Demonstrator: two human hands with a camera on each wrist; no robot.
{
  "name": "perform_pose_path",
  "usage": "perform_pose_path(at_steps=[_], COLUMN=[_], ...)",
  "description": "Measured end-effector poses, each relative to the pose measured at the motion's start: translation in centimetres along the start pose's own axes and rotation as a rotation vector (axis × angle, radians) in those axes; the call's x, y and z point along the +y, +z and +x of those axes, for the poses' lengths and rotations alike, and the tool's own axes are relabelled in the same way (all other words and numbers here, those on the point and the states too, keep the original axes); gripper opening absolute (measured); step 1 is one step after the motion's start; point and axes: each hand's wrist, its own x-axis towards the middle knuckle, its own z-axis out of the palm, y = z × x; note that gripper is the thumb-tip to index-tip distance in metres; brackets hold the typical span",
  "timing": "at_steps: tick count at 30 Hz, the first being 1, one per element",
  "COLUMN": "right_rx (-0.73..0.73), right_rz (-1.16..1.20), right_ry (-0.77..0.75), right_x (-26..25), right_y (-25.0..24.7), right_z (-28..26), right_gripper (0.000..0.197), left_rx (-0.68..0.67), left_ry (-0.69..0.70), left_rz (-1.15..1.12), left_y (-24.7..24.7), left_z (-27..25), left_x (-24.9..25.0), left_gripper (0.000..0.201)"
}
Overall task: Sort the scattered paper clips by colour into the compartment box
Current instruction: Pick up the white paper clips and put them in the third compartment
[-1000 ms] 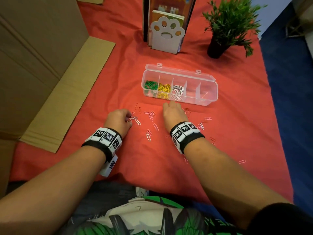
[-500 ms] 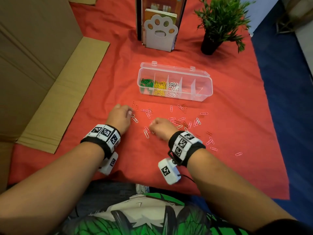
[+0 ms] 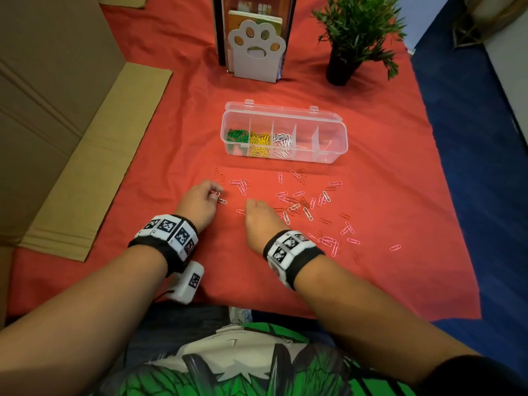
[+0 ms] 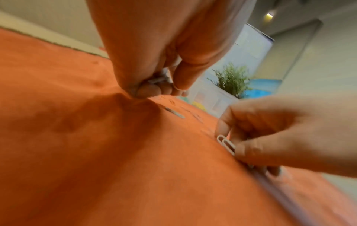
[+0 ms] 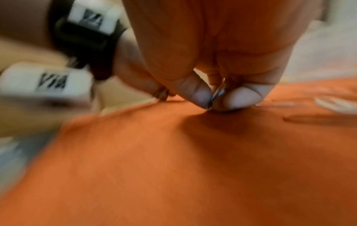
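Observation:
A clear compartment box (image 3: 331,157) lies open on the red cloth, with green clips (image 3: 237,135), yellow clips (image 3: 260,142) and white clips (image 3: 283,141) in its three left compartments. Several pink and red paper clips (image 3: 308,208) lie scattered in front of it. My left hand (image 3: 215,195) rests on the cloth with its fingers curled round a few clips (image 4: 160,79). Just to its right, my right hand (image 3: 248,202) pinches one clip (image 5: 217,94) between thumb and finger, low on the cloth; the same clip (image 4: 226,142) shows pale in the left wrist view.
Behind the box stand a white paw-shaped bookend (image 3: 255,52) with books and a potted plant (image 3: 351,38). Flattened cardboard (image 3: 85,155) covers the left side. The cloth ends at blue floor (image 3: 471,138) on the right.
My right hand has drawn back from the box and moved left, down to the cloth close to my left hand. The left hand has stayed where it was.

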Motion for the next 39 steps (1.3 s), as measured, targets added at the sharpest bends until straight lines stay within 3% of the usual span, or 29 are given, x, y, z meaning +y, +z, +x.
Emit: perform_pose_path(at_steps=[2,4,7,8,10,12,13,15,18,21,24,27,29,32,35,37,39], right_rx=[-0.094,-0.151,-0.156,-0.153,-0.152,-0.131,-0.11,-0.033,0.091,0.165,0.184,0.207,0.214,0.189,0.167,0.172,0.189], right_rz=[0.214,0.569,1.29,1.493,1.756,1.858,1.878,1.89,1.835,1.649,1.566,1.549,1.474,1.073,0.482,0.225,0.088], right_ry=[0.117,0.221,0.369,0.387,0.394,0.401,0.416,0.492,0.608,0.598,0.587,0.575,0.565,0.545,0.463,0.397,0.326], right_x=[1.0,2.1,3.9,4.6,6.1,7.3,7.8,8.7,10.2,11.3,12.3,13.0,13.0,13.0,12.6,12.1,11.5], right_y=[-0.9,-1.7,-2.6,-3.0,-3.5,-3.9,-4.0,-4.3,-4.6,-4.9,-5.1,-5.3,-5.3,-5.0,-4.0,-3.1,-2.3], right_z=[0.2,0.1,-1.3,-1.9,-2.7,-3.2,-3.3,-3.7,-4.4,-4.9,-5.2,-5.4,-5.4,-4.7,-3.7,-3.2,-2.9], right_gripper=[0.032,0.017,0.019,0.022,0.022,0.018,0.016,0.019,0.023,0.021,0.031,0.036,0.027,0.021,0.013,0.019,0.029], left_rx=[-0.073,-0.085,-0.12,-0.105,-0.056,-0.023,-0.004,0.024,0.023,0.009,0.019,-0.124,-0.231,-0.345,-0.307,-0.231,-0.162], left_ry=[-0.204,-0.402,-0.533,-0.497,-0.296,-0.08,-0.011,0.069,0.063,0.031,-0.033,-0.19,-0.354,-0.498,-0.435,-0.249,-0.044], left_rz=[-0.383,-0.777,-0.985,-0.915,-0.509,0.029,0.221,0.389,0.43,0.425,0.276,-0.254,-0.681,-0.901,-0.753,-0.411,-0.081], left_y=[0.1,-0.2,-0.5,-0.4,-0.1,0.0,0.2,0.4,1.1,1.4,1.5,2.2,2.5,3.0,5.0,6.4,7.4], left_z=[-0.2,-0.7,-1.0,-0.9,-0.5,-0.4,-0.5,-0.6,-0.8,-0.9,-0.9,-1.3,-1.6,-1.9,-1.9,-1.8,-1.8], left_x=[0.9,1.9,2.4,2.5,2.2,1.9,1.6,1.2,0.9,1.4,2.9,4.9,6.0,7.4,8.3,8.4,8.5], left_gripper=[0.026,0.027,0.028,0.028,0.019,0.008,0.012,0.014,0.014,0.022,0.023,0.021,0.025,0.022,0.028,0.03,0.019])
